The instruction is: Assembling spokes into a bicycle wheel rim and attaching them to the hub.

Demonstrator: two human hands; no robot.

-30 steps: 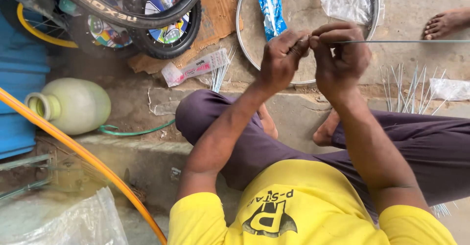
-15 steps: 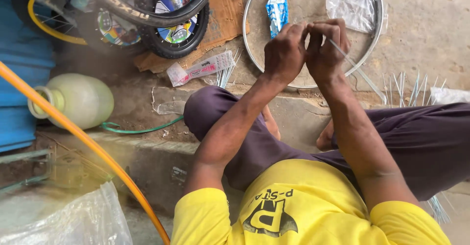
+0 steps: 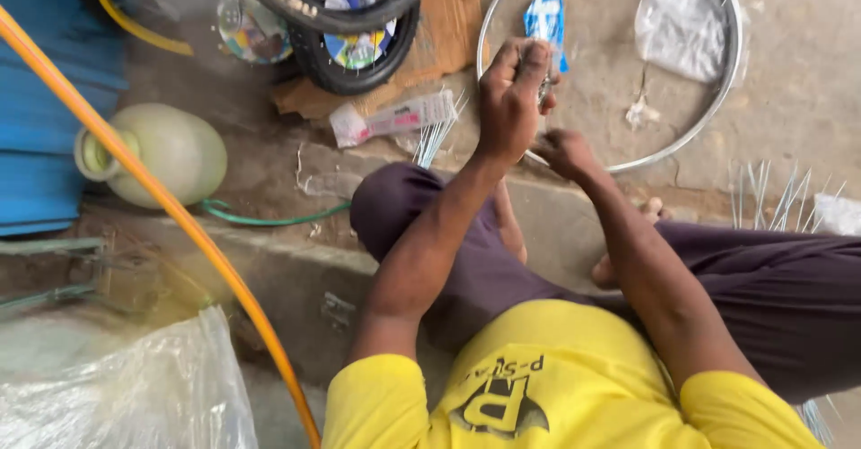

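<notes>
We pinch a thin silver metal spoke in our left hand, its grip closed, above the round bare metal wheel rim; our right hand, fingers curled, sits just below.

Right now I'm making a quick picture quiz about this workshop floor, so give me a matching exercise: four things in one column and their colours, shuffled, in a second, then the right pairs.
Things:
1. jug
2. long tube
3. wheel rim
4. small packet

Colours:
A. blue and white
B. pale green
C. orange
D. silver metal

Pairs: 1-B, 2-C, 3-D, 4-A.

The jug lies on its side by the blue sheet; the packet lies inside the rim, just above the left hand.
</notes>
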